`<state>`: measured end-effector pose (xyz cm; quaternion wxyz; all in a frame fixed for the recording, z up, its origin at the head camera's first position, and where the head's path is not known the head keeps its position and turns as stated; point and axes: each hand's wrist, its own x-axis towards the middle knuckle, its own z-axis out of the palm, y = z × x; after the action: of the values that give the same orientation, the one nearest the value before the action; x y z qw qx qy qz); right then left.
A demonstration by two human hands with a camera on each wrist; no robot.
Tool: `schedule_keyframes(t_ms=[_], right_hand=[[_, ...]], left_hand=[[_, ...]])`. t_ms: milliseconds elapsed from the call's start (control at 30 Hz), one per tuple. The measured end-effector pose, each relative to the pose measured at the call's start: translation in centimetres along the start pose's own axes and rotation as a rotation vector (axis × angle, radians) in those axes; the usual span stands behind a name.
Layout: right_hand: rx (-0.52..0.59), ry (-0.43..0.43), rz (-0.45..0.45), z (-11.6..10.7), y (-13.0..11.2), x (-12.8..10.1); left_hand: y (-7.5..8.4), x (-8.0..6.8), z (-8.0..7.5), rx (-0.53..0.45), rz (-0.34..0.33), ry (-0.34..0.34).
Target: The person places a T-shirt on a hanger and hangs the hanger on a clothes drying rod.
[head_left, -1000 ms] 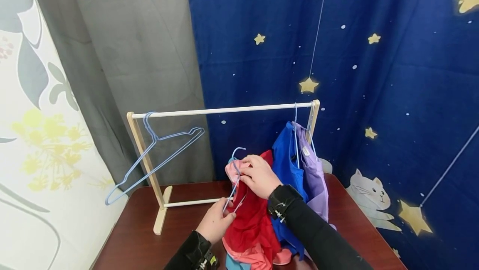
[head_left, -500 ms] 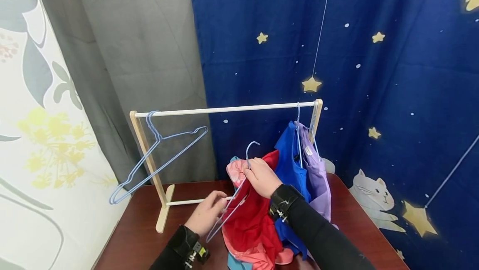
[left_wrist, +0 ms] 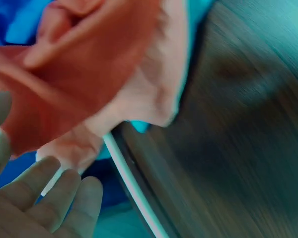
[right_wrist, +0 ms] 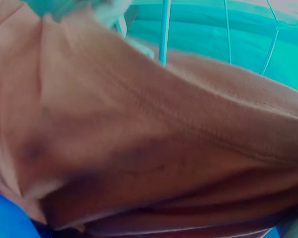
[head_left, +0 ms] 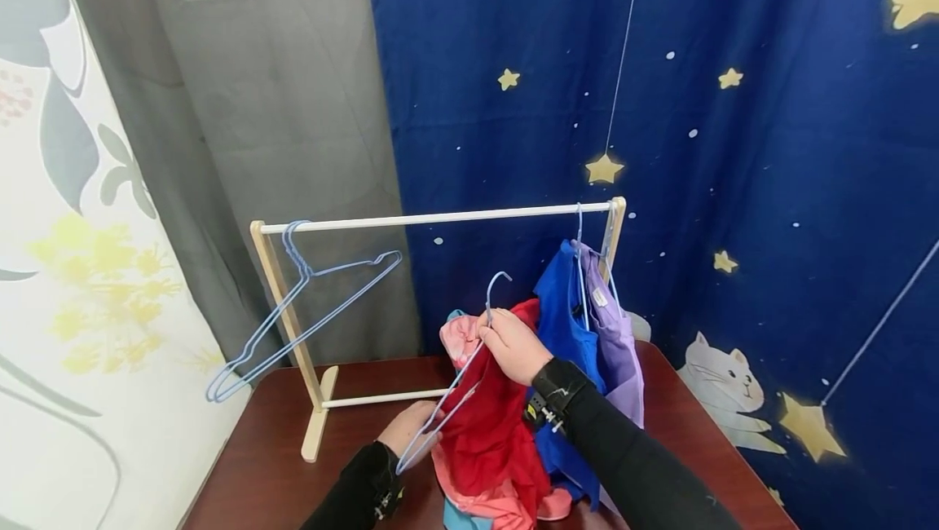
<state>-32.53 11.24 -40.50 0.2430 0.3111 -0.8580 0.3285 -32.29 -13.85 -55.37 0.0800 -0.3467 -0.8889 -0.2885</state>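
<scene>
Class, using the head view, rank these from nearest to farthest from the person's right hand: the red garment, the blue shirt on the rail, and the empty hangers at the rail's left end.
1. Red garment, at the right hand.
2. Blue shirt, just right.
3. Empty hangers, far left.

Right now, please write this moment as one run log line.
right hand: pinches light blue wire hanger at neck | left hand: at hanger's lower end | red cloth garment: draped over brown wooden table

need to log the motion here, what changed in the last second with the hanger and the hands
The right hand raised the blue wire hanger, so its hook now stands clear above the red garment. The left hand slid back down to the hanger's lower end. The rack, its empty hangers and the hung blue and purple clothes stayed put.
</scene>
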Motion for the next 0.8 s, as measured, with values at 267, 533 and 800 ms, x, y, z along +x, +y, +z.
schedule_keyframes(t_ms=[267,533,800], right_hand=[[-0.058,0.071,0.106,-0.9,1.0,0.4],[-0.151,0.062,0.110,-1.3,2.2,0.8],[-0.151,0.038,0.088,-0.9,1.7,1.1]], left_hand=[[1.9,-3.3,-3.9,0.044,-0.184,-0.014],[5.1,-5.7,-6.5,0.166,-0.150,0.087],[8.1,-4.5,-8.5,0.201,-0.136,0.215]])
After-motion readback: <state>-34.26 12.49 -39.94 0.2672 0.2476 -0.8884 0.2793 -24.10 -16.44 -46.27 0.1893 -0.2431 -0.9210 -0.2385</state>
